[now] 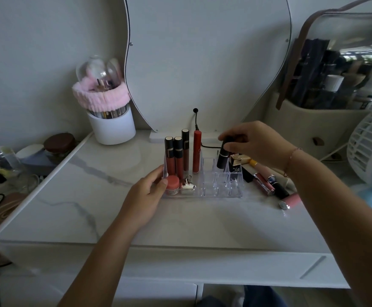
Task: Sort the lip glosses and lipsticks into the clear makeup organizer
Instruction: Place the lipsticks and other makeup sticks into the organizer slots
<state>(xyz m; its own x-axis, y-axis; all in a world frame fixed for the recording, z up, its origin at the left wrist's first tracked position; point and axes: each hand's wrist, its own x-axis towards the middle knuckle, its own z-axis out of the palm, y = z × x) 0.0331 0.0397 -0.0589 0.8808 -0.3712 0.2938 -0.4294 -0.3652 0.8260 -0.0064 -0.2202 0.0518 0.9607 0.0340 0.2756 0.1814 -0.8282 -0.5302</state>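
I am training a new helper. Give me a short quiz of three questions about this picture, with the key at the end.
1. True or false: the right hand holds a black lipstick.
2. How many tall glosses stand in the organizer? A two, B four, C six.
3. Fill in: the left hand holds the organizer's ____ end.
Key: 1 true; 2 B; 3 left.
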